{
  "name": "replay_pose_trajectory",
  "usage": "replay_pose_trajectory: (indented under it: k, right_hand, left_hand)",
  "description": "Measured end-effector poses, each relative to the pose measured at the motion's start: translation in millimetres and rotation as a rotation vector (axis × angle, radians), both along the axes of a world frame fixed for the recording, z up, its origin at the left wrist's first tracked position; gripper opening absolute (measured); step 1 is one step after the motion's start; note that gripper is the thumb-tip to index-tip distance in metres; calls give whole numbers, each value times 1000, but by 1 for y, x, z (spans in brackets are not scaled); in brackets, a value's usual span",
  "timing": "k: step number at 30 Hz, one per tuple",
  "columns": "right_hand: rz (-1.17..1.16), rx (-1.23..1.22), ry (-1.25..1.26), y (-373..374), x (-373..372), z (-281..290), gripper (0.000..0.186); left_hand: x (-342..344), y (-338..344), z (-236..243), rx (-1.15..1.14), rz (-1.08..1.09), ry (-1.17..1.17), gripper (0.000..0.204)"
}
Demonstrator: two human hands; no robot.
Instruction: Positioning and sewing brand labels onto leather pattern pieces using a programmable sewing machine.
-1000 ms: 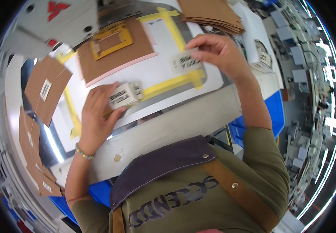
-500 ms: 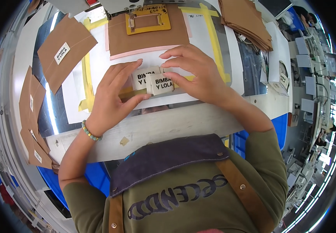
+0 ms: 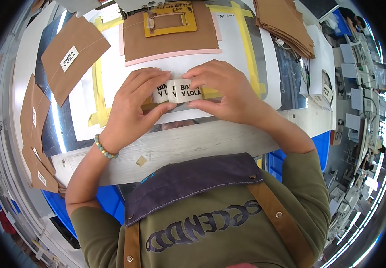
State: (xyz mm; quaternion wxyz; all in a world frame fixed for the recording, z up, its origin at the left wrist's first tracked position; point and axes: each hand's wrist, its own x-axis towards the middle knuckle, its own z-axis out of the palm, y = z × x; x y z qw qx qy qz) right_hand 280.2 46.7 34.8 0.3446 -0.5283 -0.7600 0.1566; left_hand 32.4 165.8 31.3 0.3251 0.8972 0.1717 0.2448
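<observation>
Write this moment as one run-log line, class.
left hand: holds white rectangular labels by left end | right hand: holds their right end | yellow rectangular frame: on brown flat panel beyond hands

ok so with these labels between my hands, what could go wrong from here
The small white rectangular labels with black print overlap unevenly between the left hand and the right hand, so they might slip or fan apart if the fingers ease off. Also, the lowest flat brown panel with a white label, at the left, seems to reach the table's front edge, so a brush of the left forearm could knock it off.
</observation>
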Motion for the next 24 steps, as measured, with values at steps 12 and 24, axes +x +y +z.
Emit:
replay_pose_trajectory:
  k: [12, 24]
  right_hand:
    - [-136, 194, -80, 70, 51, 24, 30]
    - [-2, 117, -317, 157, 48, -7, 26]
  left_hand:
    - [-7, 27, 17, -16, 49, 5, 51]
    - [24, 80, 2, 317, 55, 76, 48]
